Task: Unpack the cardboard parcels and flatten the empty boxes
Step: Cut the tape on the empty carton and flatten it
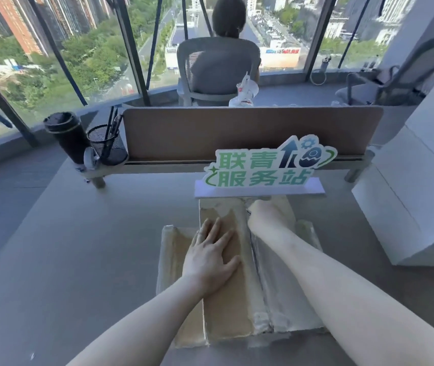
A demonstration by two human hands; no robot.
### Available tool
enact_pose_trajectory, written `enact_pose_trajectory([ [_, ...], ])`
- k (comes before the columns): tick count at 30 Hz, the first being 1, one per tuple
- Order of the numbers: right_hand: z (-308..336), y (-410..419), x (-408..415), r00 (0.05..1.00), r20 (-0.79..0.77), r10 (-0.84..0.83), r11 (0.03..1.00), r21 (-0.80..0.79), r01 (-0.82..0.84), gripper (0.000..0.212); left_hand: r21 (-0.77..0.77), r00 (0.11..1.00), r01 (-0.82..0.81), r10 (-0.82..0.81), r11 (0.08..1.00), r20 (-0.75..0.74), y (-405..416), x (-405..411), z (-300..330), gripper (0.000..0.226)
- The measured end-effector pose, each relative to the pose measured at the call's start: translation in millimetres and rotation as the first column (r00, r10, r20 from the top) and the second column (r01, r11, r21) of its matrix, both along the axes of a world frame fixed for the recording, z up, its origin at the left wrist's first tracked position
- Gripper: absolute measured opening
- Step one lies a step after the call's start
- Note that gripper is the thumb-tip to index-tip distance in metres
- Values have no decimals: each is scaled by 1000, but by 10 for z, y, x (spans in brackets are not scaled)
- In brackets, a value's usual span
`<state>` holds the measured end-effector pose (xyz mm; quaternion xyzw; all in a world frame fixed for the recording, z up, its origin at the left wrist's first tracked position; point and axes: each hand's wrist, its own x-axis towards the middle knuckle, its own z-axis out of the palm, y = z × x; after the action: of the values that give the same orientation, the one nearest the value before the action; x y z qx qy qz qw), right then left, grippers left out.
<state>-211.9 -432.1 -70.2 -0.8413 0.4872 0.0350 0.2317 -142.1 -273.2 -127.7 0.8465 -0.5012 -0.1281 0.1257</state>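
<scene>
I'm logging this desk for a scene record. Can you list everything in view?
box: one, brown, flattened mid-desk
sign: one, green and white, behind box
tumbler: one, black, far left
pen cup: one, black mesh, beside tumbler
divider: one, brown, desk's far edge
white boxes: stacked, right
chairs: two, grey, by window; one occupied
left hand: flat on box
right hand: at box's far end, fingers hidden

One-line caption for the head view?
Left hand presses flat on cardboard box while right hand reaches its far end.
</scene>
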Motion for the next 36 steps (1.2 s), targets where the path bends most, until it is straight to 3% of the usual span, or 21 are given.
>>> enact_pose_trajectory([
  [8, 119, 678, -420, 980, -196, -33, 999, -46, 24, 12, -35, 999, 26, -27, 999, -18, -1, 41, -94, 63],
  [14, 200, 1169, -1002, 956, -292, 21, 1000, -15, -27, 25, -33, 999, 27, -28, 999, -24, 21, 11, -37, 62],
  [18, 150, 1285, -1074, 960, -278, 4, 999, -29, -13, 30, -25, 996, 55, -56, 998, -64, 60, 32, 39, 62],
  [23, 99, 1310, -1086, 973, -229, -26, 999, -29, 20, 25, 86, 967, 254, -253, 963, -18, 405, -195, 46, 69],
  [26, 87, 1341, -1110, 977, -214, -13, 1000, -28, 7, 20, 91, 973, 214, -221, 973, 71, 481, -320, -12, 70],
  [36, 104, 1731, -1602, 952, -307, 9, 999, -43, -24, 21, 51, 978, 183, -187, 982, 93, 464, -373, -23, 62],
])
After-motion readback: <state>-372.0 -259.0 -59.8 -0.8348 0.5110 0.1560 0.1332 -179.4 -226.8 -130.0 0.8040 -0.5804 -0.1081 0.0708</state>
